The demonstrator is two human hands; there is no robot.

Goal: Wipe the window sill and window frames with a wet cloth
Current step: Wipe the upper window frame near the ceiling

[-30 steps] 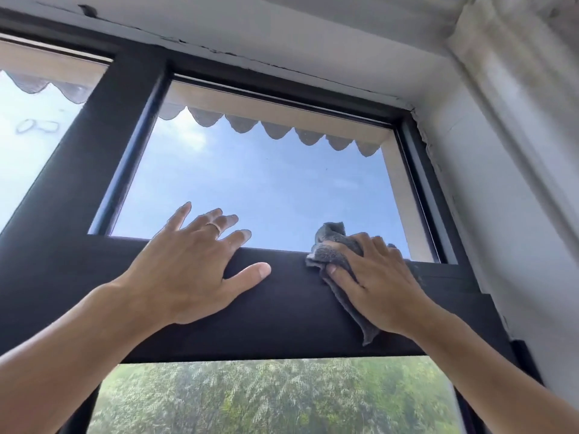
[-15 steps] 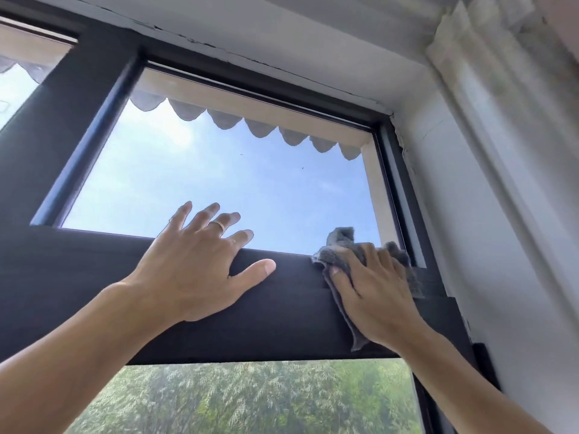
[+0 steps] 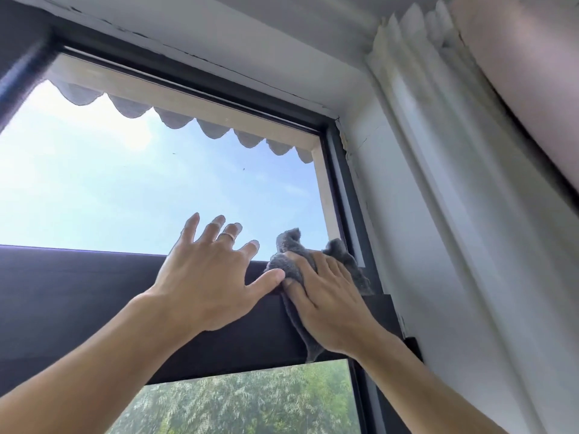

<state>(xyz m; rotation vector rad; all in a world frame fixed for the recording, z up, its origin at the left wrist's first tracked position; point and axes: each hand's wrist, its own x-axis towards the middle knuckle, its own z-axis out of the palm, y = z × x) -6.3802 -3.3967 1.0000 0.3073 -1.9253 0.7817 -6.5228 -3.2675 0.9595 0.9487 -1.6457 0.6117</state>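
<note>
while the right grip (image 3: 329, 296) presses the grey cloth (image 3: 286, 245) with flat fingers (image 3: 332, 270) onto the dark frame crossbar (image 3: 78, 292) by its right corner, the left grip (image 3: 206, 277) lies flat and splayed beside it on the bar, holding nothing.

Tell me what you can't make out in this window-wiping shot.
- Head view: the frame bar under the grey cloth, covered by cloth and right hand.
- Window sill: outside the picture.
- Frame's left upright: blurred, cut by left edge.
- Cloth's wetness: not discernible.

Likely a home: curtain (image 3: 445, 189), window (image 3: 125, 183).
</note>
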